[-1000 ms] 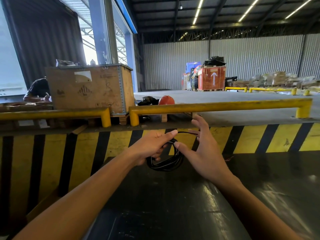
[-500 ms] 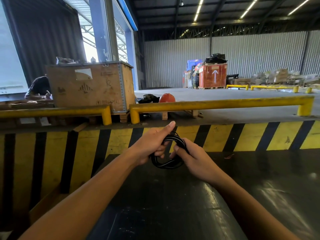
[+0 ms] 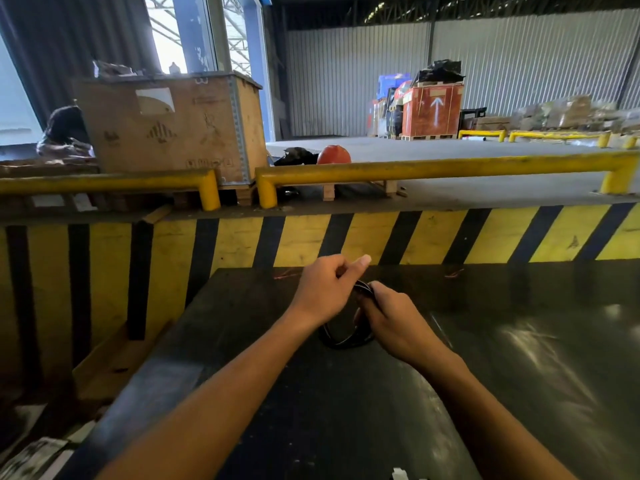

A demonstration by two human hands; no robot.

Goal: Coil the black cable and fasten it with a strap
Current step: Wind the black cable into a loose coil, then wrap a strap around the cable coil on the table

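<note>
**Both hands closed on the coiled black cable above the dark table**

The left hand (image 3: 323, 294) and the right hand (image 3: 394, 322) meet near the far end of the table, almost touching. Between them is the black cable (image 3: 346, 336), gathered into a small round coil. The left hand grips the top of the coil with its fingers curled in, its thumb pointing up and to the right. The right hand is closed on the right side of the same coil, its fingers wrapped over the strands where they bunch together. The lower loop of the coil hangs out below both hands; whether it rests on the table or is just above it cannot be told. No strap can be made out among the strands.

Both forearms reach in from the near edge over the black table (image 3: 519, 375), whose glossy top shows smeared reflections on the right.

Just beyond the table's far edge stands a yellow-and-black striped barrier (image 3: 433, 237). Above it runs a long yellow rail (image 3: 433, 168) on the right and a shorter yellow rail (image 3: 104, 183) on the left. Behind the left rail sits a large plywood crate (image 3: 173, 129) on a pallet, and a person (image 3: 64, 129) is partly visible at its left side. An orange round object (image 3: 333, 154) lies just behind the long rail. Far across the concrete floor, a red crate (image 3: 433, 110) with a white arrow stands against the corrugated wall.
</note>
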